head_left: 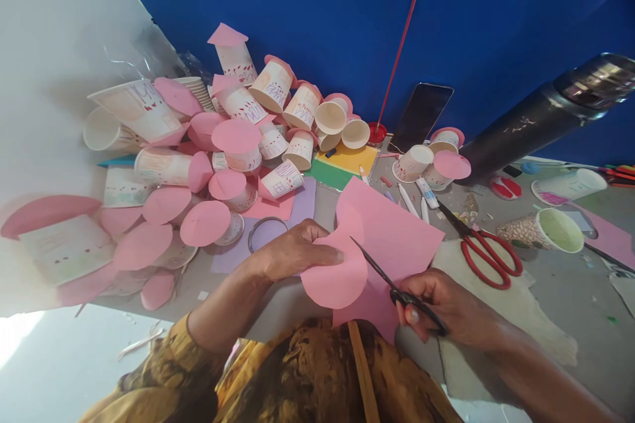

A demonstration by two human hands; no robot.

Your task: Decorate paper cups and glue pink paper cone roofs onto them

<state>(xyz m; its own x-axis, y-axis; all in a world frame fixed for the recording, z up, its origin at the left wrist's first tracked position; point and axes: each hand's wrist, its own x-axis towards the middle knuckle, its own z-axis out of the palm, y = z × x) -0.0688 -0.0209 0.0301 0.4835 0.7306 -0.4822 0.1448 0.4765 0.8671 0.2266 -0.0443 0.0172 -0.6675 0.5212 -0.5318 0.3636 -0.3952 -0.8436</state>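
Observation:
My left hand [292, 252] pinches a sheet of pink paper [391, 231], thumb on the rounded part [335, 277] being cut out. My right hand [441, 307] is closed round the handles of black scissors [384, 274], whose open blades point up and left into the paper. Both hands work just above my lap, at the near edge of the grey table [565, 277].
A heap of decorated paper cups with pink paper lids [218, 152] fills the left. Red-handled scissors [483, 251], glue tubes [426, 193], a phone [421, 117], a dark flask [546, 115], a red stick [398, 56] and more cups [550, 230] lie to the right.

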